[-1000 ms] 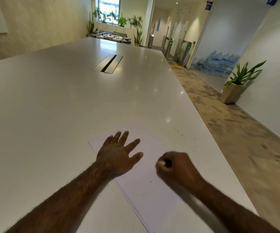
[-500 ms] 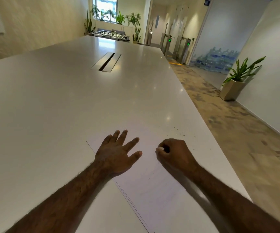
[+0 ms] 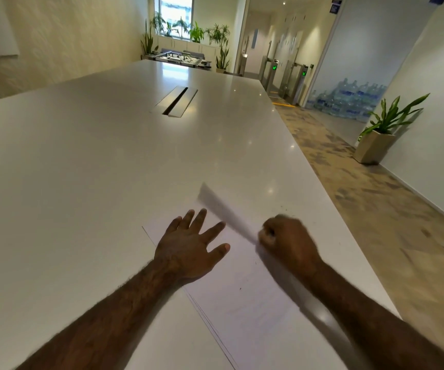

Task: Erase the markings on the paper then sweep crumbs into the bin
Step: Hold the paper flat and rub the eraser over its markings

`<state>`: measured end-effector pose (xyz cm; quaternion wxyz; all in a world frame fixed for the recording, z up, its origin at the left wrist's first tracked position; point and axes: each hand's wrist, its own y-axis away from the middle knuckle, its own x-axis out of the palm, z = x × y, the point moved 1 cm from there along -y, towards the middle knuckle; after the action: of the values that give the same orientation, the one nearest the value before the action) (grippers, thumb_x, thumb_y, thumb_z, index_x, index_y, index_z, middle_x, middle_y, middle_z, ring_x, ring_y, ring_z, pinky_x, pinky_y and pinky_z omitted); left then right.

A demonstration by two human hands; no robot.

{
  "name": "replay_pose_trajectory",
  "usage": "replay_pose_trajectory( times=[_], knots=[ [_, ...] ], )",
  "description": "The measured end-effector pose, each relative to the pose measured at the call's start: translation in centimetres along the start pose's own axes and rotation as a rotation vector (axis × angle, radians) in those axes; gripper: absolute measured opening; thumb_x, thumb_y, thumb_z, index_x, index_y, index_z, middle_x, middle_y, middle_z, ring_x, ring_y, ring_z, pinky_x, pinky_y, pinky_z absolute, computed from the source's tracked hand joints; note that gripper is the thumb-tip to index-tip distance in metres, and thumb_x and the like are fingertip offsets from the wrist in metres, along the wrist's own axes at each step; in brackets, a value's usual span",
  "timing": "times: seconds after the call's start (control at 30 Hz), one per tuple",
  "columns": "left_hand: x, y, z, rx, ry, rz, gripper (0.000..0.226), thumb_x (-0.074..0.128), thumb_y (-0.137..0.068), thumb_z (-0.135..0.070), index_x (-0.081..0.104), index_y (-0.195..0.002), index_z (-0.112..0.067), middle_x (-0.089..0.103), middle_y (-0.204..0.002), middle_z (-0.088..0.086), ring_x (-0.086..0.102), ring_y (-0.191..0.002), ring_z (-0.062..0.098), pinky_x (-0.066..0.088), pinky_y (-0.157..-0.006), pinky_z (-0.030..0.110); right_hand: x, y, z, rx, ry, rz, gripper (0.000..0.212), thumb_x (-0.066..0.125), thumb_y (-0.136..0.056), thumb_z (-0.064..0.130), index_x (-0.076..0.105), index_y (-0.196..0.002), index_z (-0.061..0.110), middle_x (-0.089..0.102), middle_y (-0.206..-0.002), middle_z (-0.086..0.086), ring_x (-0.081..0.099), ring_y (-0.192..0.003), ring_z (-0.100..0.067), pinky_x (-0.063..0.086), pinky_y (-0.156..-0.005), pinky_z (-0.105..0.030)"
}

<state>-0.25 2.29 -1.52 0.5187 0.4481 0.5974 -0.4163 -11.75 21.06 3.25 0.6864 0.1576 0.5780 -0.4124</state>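
White paper (image 3: pixel 245 297) lay near the counter's (image 3: pixel 82 161) right edge, its far corner lifted and blurred. Left hand (image 3: pixel 189 249) pressed flat, fingers spread; right hand (image 3: pixel 287 243) was fisted, contents indistinct.

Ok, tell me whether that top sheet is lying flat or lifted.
Lifted at its far corner: the paper curls up, blurred, between the left hand, pressed flat on it, and the fisted right hand.

Both my forearms are bare and hairy, no sleeves in view; my left hand (image 3: pixel 189 249) and right hand (image 3: pixel 287 244) wear nothing (the right one is blurred).
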Motion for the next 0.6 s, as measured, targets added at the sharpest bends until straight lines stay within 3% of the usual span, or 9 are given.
replay_pose_trajectory(
  times=[0.1,0.2,0.27,0.33,0.37,0.4,0.43,0.5,0.6],
  knots=[
    [0.1,0.2,-0.2,-0.006,0.023,0.026,0.067,0.003,-0.087,-0.076,-0.002,-0.149,-0.053,-0.01,-0.163,-0.004,-0.01,-0.151,0.019,-0.002,-0.122,0.041,-3.1,-1.2,-2.0,0.112,0.274,-0.43,0.014,0.058,-0.089,0.016,0.069,-0.092,0.007,0.065,-0.087,-0.014,0.059,-0.082,-0.032,0.049,-0.065,-0.035],
    [0.1,0.2,0.0,-0.013,0.024,0.028,0.067,0.004,-0.087,-0.076,-0.002,-0.149,-0.053,-0.01,-0.163,-0.004,-0.01,-0.151,0.019,-0.003,-0.121,0.041,-3.5,-0.3,-1.2,0.093,0.094,-0.513,0.017,0.056,-0.095,0.021,0.066,-0.101,0.009,0.066,-0.092,-0.012,0.061,-0.08,-0.03,0.049,-0.068,-0.036],
    [0.0,0.2,0.0,-0.012,0.022,0.035,0.067,0.005,-0.088,-0.076,-0.002,-0.15,-0.052,-0.01,-0.164,-0.004,-0.01,-0.151,0.019,-0.002,-0.122,0.041,-2.2,0.9,0.9,0.179,-0.279,-0.293,0.016,0.059,-0.095,0.023,0.068,-0.098,0.011,0.069,-0.089,-0.007,0.066,-0.079,-0.026,0.052,-0.073,-0.033],
    [-0.2,0.3,-0.2,-0.008,0.021,0.039,0.067,0.006,-0.089,-0.075,-0.002,-0.15,-0.051,-0.009,-0.164,-0.003,-0.009,-0.151,0.02,-0.001,-0.122,0.042,-0.8,1.7,2.9,0.402,-0.902,0.124,0.016,0.06,-0.094,0.019,0.068,-0.096,0.005,0.071,-0.084,-0.01,0.069,-0.076,-0.026,0.058,-0.08,-0.037],
    [-0.2,0.3,-0.2,-0.007,0.021,0.036,0.067,0.006,-0.089,-0.074,-0.001,-0.151,-0.05,-0.008,-0.164,-0.003,-0.008,-0.151,0.02,0.0,-0.122,0.043,0.0,1.6,3.1,0.499,-1.193,0.243,0.015,0.06,-0.094,0.014,0.068,-0.094,0.001,0.07,-0.081,-0.013,0.067,-0.075,-0.027,0.058,-0.083,-0.038],
    [-0.1,0.2,-0.1,-0.007,0.02,0.031,0.067,0.006,-0.089,-0.074,-0.001,-0.151,-0.05,-0.008,-0.164,-0.003,-0.007,-0.151,0.02,0.001,-0.122,0.043,0.6,1.0,2.6,0.575,-1.354,0.204,0.012,0.059,-0.094,0.008,0.067,-0.092,0.0,0.067,-0.078,-0.014,0.065,-0.075,-0.027,0.057,-0.085,-0.038],
    [-0.1,0.3,-0.2,-0.001,0.016,0.028,0.067,0.005,-0.088,-0.074,-0.001,-0.151,-0.05,-0.007,-0.164,-0.003,-0.007,-0.151,0.02,0.001,-0.122,0.043,0.9,0.4,1.6,0.646,-1.354,0.056,0.011,0.056,-0.093,0.003,0.067,-0.09,0.003,0.066,-0.077,-0.012,0.063,-0.077,-0.025,0.055,-0.085,-0.036],
    [0.2,0.4,-0.1,-0.002,0.008,0.018,0.069,0.002,-0.087,-0.075,-0.001,-0.15,-0.05,-0.007,-0.164,-0.003,-0.006,-0.151,0.02,0.001,-0.122,0.042,0.2,-0.8,-0.9,0.618,-0.827,-0.321,0.017,0.053,-0.092,0.004,0.066,-0.089,0.014,0.067,-0.085,-0.006,0.062,-0.084,-0.024,0.05,-0.082,-0.031],
    [0.1,0.4,-0.2,-0.003,0.002,0.013,0.07,-0.001,-0.086,-0.075,-0.002,-0.151,-0.05,-0.007,-0.164,-0.002,-0.005,-0.151,0.019,0.0,-0.122,0.042,-0.7,1.0,-1.4,0.293,-0.402,-0.537,0.014,0.056,-0.091,0.008,0.069,-0.095,0.013,0.066,-0.092,-0.001,0.059,-0.083,-0.014,0.04,-0.076,-0.018]
  ],
)
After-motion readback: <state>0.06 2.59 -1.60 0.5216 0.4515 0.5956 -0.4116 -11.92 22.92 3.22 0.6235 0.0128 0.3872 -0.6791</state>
